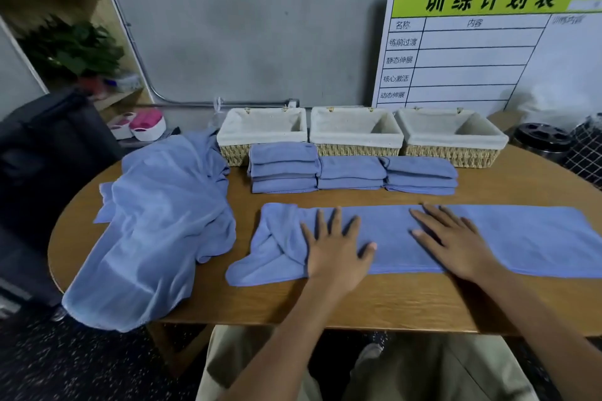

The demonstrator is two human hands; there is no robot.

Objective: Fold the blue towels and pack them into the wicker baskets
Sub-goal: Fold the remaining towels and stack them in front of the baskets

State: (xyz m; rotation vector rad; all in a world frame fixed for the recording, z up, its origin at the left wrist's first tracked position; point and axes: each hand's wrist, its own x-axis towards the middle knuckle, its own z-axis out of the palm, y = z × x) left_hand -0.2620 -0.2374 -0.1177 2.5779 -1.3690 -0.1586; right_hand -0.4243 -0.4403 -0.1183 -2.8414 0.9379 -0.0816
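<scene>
A long blue towel (521,238) lies folded into a strip across the wooden table (391,303); its left end is bunched and twisted. My left hand (335,247) presses flat on the strip beside the bunched end, fingers spread. My right hand (456,241) lies flat on the middle of the strip, fingers straight. Behind the strip stand three stacks of folded blue towels (283,169), (351,172), (422,174). Three wicker baskets with white liners (260,137), (355,137), (452,140) line the back and hold nothing. A heap of unfolded blue towels (156,221) drapes over the table's left edge.
A white schedule board (488,42) leans on the wall behind the baskets. A dark round container (540,140) and a checked object (586,153) sit at the far right. A black chair (49,156) stands left of the table, with a shelf and plant (71,49) behind.
</scene>
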